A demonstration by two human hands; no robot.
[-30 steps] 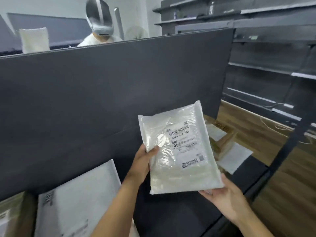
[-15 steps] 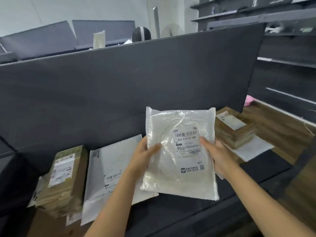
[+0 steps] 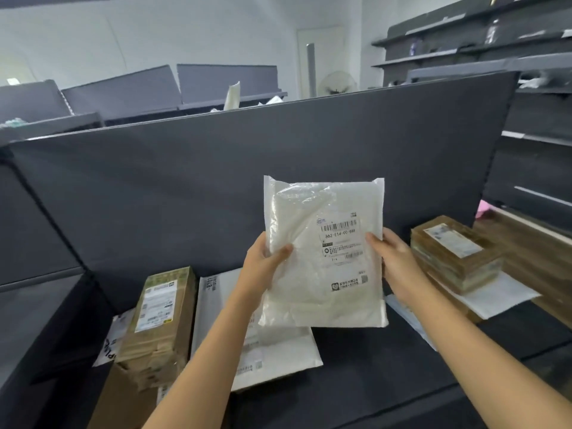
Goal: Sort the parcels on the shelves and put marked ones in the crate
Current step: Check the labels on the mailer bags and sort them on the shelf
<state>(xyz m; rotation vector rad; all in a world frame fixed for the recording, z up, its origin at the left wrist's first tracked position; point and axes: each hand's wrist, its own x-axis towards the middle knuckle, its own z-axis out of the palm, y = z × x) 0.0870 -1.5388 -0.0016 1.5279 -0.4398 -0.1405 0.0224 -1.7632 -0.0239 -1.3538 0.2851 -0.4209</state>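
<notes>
Parcel (image 3: 322, 258): clear plastic bag with white contents, held upright in the air above the dark shelf (image 3: 387, 366), printed side facing the camera. Grip: left hand (image 3: 263, 264) clamps the parcel's left edge, thumb on the front, fingers behind it and out of sight. The right hand (image 3: 396, 261) does the same on the right edge, thumb tip touching the label (image 3: 340, 239). Label shows a barcode and a code starting 862-E14; the smaller print is unreadable.

Relative to the parcel:
- below and partly behind it: white mailer (image 3: 278, 351) lying flat on the shelf, left forearm crossing over it
- further left, just beside that mailer: brown box (image 3: 161, 311) with a white label on top
- right: second brown box (image 3: 455, 255), label on top, sitting on a flat white sheet (image 3: 501, 298)
- behind: dark grey back panel (image 3: 216, 181)
</notes>
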